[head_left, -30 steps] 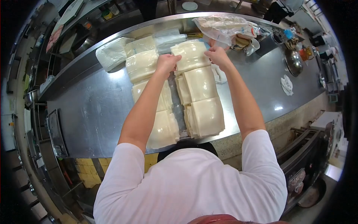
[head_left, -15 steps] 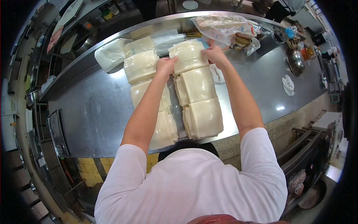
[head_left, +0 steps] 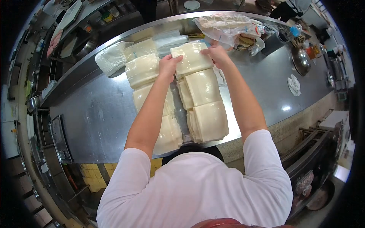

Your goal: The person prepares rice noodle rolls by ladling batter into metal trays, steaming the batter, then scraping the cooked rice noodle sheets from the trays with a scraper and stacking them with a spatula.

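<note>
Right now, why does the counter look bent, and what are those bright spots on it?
Head view: a fisheye lens bows the steel counter into an arc and blackens the corners; white glare spots sit on the metal; the left hand and right hand, gripping the pale stack, look sharp.

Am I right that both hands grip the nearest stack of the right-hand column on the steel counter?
Not quite: the head view shows the left hand and right hand gripping that column's farthest stack on the steel counter, not the nearest.
</note>
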{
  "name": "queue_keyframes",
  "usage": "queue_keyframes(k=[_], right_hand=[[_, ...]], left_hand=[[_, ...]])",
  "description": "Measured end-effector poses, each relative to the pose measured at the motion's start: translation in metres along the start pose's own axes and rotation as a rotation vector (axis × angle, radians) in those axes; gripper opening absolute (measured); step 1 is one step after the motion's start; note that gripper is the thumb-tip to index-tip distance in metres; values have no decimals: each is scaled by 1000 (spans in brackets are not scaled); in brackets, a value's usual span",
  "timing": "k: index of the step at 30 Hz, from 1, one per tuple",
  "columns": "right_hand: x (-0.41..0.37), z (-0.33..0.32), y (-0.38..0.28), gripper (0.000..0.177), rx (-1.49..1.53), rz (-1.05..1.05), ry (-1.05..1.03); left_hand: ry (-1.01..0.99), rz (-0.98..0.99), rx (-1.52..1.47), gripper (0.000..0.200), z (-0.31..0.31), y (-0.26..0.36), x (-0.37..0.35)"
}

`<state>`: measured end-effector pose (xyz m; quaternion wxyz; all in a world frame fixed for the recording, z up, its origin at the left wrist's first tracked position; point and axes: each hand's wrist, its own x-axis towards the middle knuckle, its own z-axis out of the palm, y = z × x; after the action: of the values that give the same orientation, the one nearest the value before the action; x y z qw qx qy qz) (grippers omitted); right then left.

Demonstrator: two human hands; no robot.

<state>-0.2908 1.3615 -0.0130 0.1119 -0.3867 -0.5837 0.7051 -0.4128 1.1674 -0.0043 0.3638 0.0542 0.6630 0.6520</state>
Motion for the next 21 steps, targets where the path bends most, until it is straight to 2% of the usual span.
queue_keyframes(k=[5, 7, 11, 13, 16, 21], right_hand=[[-12, 4, -11, 28, 3, -31, 52], [-15, 6, -14, 24, 87, -158, 58], [-8, -1, -13, 25, 85, -169, 35], [5, -7, -1, 28, -19, -137, 49], [-9, -5, -4, 29, 2, -75, 45], [1, -9, 8, 36, -44, -135, 56]], left_hand=[[6, 65, -53, 37, 8, 13, -12], [-10, 126, 16, 44, 13, 21, -18], [34, 159, 5, 44, 19, 22, -15], [103, 155, 113, 42, 18, 20, -13], [25, 117, 113, 43, 6, 2, 3], [90, 109, 234, 39, 6, -1, 1]])
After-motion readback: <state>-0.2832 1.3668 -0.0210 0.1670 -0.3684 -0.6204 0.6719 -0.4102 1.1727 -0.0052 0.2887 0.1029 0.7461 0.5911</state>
